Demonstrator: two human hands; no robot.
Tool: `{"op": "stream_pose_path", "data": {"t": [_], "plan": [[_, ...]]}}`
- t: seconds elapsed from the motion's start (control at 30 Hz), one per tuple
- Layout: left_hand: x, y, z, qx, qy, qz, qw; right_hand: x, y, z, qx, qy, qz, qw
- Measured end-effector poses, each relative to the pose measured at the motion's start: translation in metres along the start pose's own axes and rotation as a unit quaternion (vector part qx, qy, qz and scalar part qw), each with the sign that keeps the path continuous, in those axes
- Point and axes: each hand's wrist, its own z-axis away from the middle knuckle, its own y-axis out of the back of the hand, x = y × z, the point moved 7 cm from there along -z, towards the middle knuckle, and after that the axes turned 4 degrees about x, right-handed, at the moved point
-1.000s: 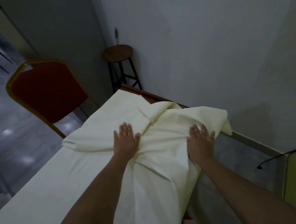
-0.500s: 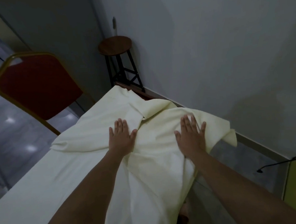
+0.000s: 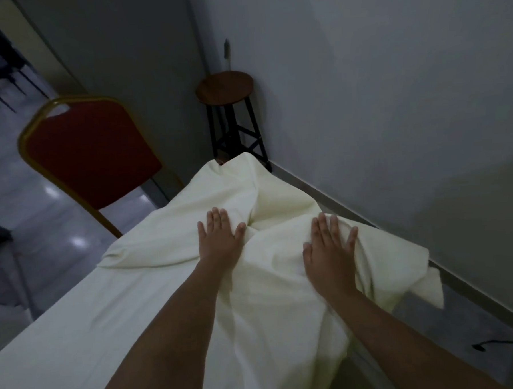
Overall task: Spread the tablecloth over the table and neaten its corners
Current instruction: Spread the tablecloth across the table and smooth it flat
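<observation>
A cream tablecloth (image 3: 171, 291) lies over a long table, bunched into folds toward the far end. Only a small dark corner of the table (image 3: 221, 162) shows at the far end. My left hand (image 3: 219, 241) rests flat on the cloth beside a deep crease, fingers straight. My right hand (image 3: 329, 250) presses flat on a raised fold near the table's right edge. A loose flap of the cloth (image 3: 426, 283) hangs off the right side over the floor.
A red chair with a gold frame (image 3: 89, 152) stands left of the table's far end. A round wooden stool (image 3: 224, 87) on black legs sits in the wall corner beyond the table. The wall runs close along the right, with a black cable (image 3: 501, 343) on the floor.
Both hands have slid forward along the table, pushing the bunched cloth with them. The cloth now covers most of the bare far edge that showed before.
</observation>
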Motion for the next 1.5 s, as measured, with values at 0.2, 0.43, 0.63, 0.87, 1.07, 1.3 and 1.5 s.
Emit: {"op": "stream_pose_path", "data": {"t": [0.2,0.43,0.63,0.87,1.07,1.3,1.5], "plan": [[-0.008,-0.002,-0.014,-0.001,-0.001,-0.008,1.000,-0.057,-0.018,-0.031,-0.044,0.064,-0.003,0.997],[-0.017,0.003,-0.061,0.010,-0.010,-0.017,1.000,-0.062,-0.039,-0.057,-0.068,0.062,0.038,0.995],[-0.019,0.017,-0.120,0.014,-0.043,0.006,0.999,-0.055,-0.050,-0.068,-0.065,0.041,0.033,0.996],[-0.017,0.032,-0.171,0.037,-0.084,-0.029,0.995,-0.053,-0.055,-0.074,-0.051,0.026,0.025,0.998],[0.002,0.050,-0.128,0.166,0.012,0.070,0.984,-0.050,-0.054,-0.071,-0.058,0.028,0.003,0.998],[0.031,0.013,-0.128,0.042,-0.020,0.026,0.999,-0.036,-0.050,-0.069,-0.059,0.027,0.010,0.998],[0.039,0.022,-0.160,0.000,-0.065,0.005,0.998,-0.024,-0.045,-0.078,-0.059,0.033,0.016,0.998]]}}
